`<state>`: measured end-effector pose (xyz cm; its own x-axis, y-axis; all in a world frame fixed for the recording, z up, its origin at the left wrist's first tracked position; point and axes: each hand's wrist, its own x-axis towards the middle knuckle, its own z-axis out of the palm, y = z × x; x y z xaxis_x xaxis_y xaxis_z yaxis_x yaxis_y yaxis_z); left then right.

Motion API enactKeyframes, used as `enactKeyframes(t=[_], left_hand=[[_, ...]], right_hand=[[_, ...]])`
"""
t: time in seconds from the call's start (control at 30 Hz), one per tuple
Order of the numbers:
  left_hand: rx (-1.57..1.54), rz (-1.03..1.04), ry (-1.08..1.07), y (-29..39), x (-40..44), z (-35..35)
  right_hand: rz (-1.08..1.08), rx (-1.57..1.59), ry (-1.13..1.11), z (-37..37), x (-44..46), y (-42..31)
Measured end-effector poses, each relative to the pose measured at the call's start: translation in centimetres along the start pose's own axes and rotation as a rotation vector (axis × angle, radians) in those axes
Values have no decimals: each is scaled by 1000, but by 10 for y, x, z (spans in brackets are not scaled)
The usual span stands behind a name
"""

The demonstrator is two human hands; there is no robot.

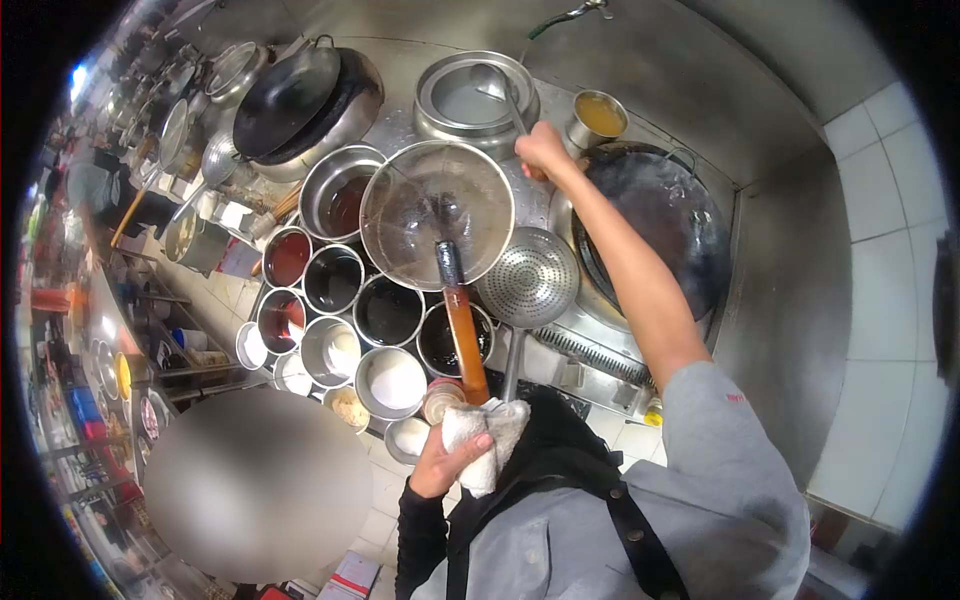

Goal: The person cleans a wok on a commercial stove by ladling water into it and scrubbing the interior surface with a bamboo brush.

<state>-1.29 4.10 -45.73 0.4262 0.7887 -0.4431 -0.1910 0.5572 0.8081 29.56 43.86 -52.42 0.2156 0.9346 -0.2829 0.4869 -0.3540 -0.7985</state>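
Note:
My right hand (545,152) is closed around the handle of a metal ladle (492,84), whose bowl is over a round pot (430,118) of cloudy liquid. Down by my apron, my left hand (443,464) grips a folded white cloth (487,440). Just beyond that hand is the wooden handle of a fine-mesh strainer (437,200), which rests over the seasoning pots. Beside it lies a perforated skimmer (528,278). Under my right forearm sits a dark wok (665,215) with a wet, shiny surface.
Several seasoning pots, one with white powder (392,382), crowd the left of the stove. A metal cup of yellow liquid (600,115) stands behind the wok. Another black wok (290,100) leans at the back left. A tap (572,14) hangs above. A blurred oval hides the lower left.

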Motion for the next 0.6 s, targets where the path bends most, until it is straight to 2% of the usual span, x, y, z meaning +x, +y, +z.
enactKeyframes(t=[0.03, 0.13, 0.23, 0.4, 0.5, 0.6], left_hand=[[-13, -4, 15, -5, -2, -10], [-82, -10, 49, -2, 0, -18], [-91, -5, 17, -2, 9, -24], [34, 83, 2, -4, 27, -15], [-332, -199, -284, 30, 34, 14], [-182, -134, -314, 22, 43, 25]], right_hand=[[114, 167, -63, 5, 14, -6], [463, 1260, -300, 17, 53, 29], [529, 1657, -451, 3, 9, 40], [444, 1822, -523, -25, -80, 50], [432, 1840, -493, -61, -149, 46], [414, 1814, -466, -94, -216, 58]])
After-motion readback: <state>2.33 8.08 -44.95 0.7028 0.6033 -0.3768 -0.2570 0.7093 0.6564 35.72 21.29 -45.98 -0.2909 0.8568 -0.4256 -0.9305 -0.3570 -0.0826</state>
